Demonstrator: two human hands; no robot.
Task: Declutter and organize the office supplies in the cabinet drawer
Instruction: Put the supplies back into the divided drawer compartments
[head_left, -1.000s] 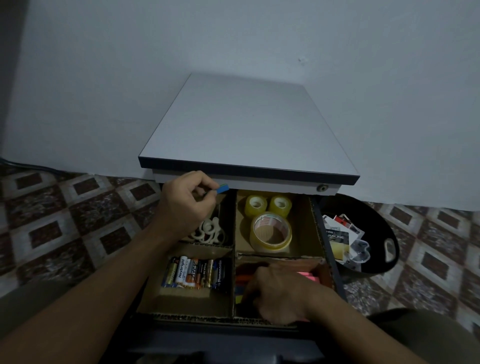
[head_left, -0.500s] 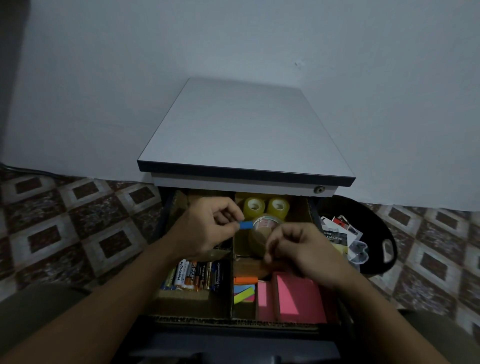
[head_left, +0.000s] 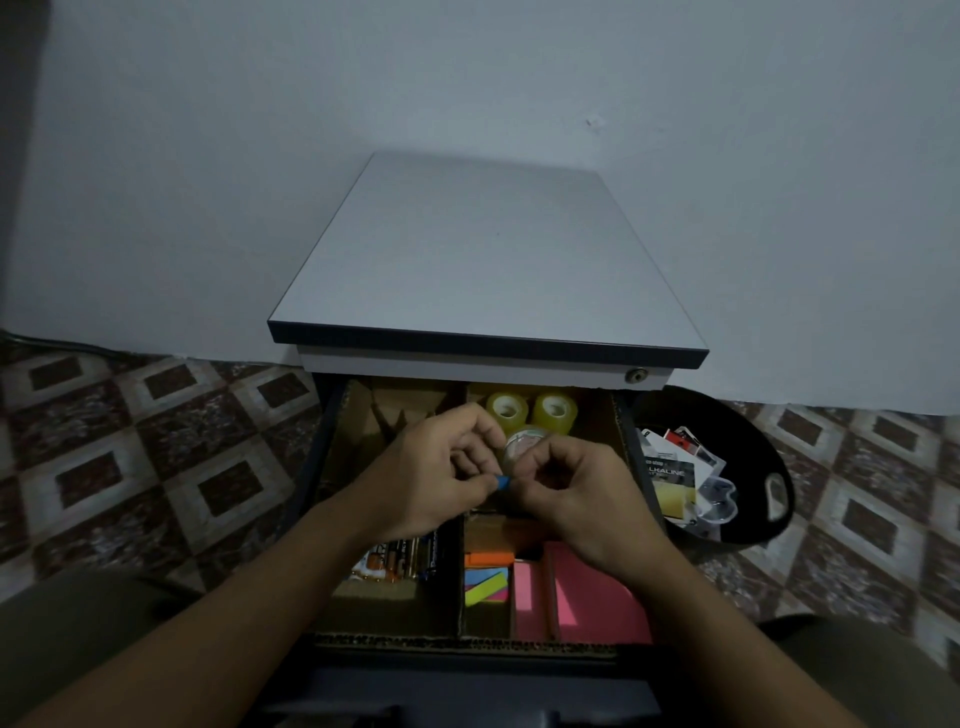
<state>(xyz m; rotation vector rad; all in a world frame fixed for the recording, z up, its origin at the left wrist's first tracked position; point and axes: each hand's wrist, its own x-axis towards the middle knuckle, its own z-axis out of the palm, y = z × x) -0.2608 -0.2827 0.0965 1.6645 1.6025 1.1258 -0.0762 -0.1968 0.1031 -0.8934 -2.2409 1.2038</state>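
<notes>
The cabinet drawer (head_left: 332, 457) stands pulled out, split by cardboard dividers. Over its middle, my left hand (head_left: 431, 478) and my right hand (head_left: 576, 493) meet, both pinching a small blue piece (head_left: 503, 483) between fingertips. Behind them lie two small yellow tape rolls (head_left: 532, 410) and a larger tape roll (head_left: 522, 441), partly hidden by my fingers. Batteries (head_left: 400, 561) fill the near-left compartment. Coloured sticky strips (head_left: 485, 582) and pink sticky-note pads (head_left: 587, 597) sit in the near-right compartment. The scissors are hidden under my left hand.
The grey cabinet top (head_left: 483, 260) overhangs the drawer's back, against a white wall. A black bin (head_left: 758, 467) with packaging scraps stands on the tiled floor to the right. My knees frame the drawer's front.
My right hand rose from the sticky-note compartment and came to my left hand. The blue piece moved from the back left to the drawer's middle, now pinched by both hands.
</notes>
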